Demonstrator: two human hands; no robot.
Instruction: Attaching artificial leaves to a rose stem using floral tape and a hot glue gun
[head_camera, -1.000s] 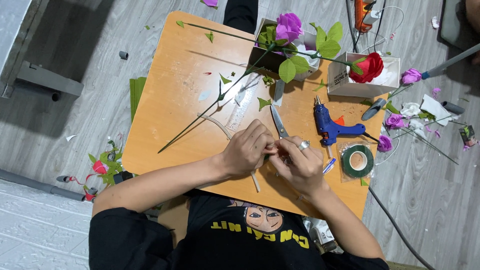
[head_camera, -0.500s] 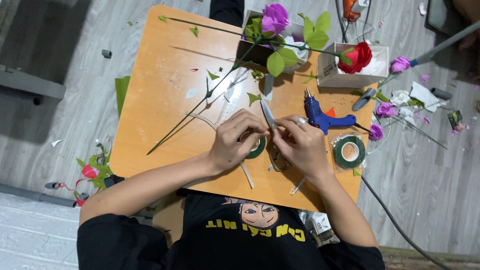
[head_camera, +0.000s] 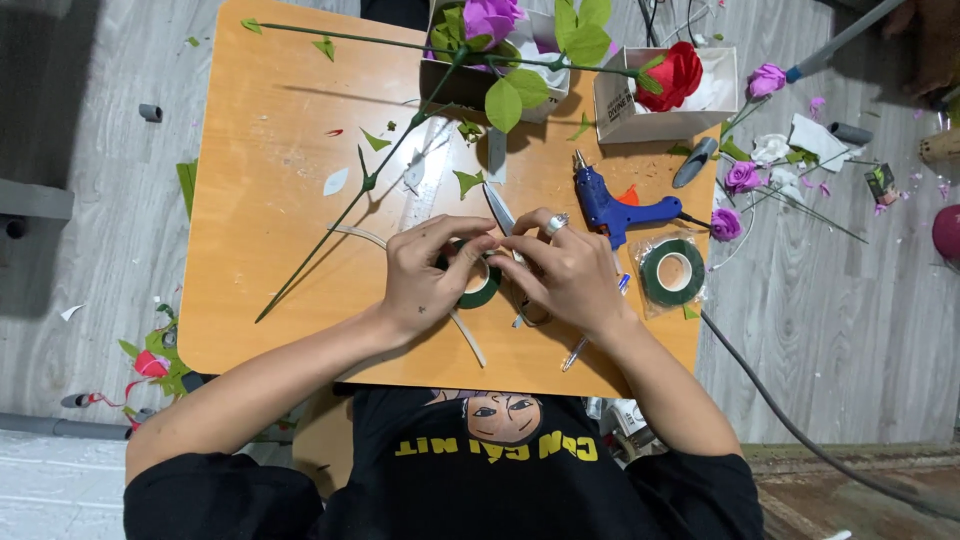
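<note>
My left hand (head_camera: 432, 272) and my right hand (head_camera: 566, 270) meet over the middle of an orange table (head_camera: 270, 170). Both close on a roll of dark green floral tape (head_camera: 480, 290), fingertips pinching at its top edge. A white strip (head_camera: 468, 338) runs out from under the left hand toward me. Scissors (head_camera: 500, 208) lie just beyond the fingers, their handles hidden under my right hand. A pen (head_camera: 580, 348) sticks out below the right wrist.
A blue glue gun (head_camera: 612, 205) and a second, wrapped green tape roll (head_camera: 672, 272) lie to the right. A long green stem (head_camera: 350, 210) crosses the table. Boxes with a purple flower (head_camera: 490, 18) and a red rose (head_camera: 676, 75) stand at the far edge. Small purple flowers (head_camera: 742, 178) litter the floor.
The hands have drawn the green tape roll between them and now pinch it together; one second ago they worked on a thin strip without the roll in sight.
</note>
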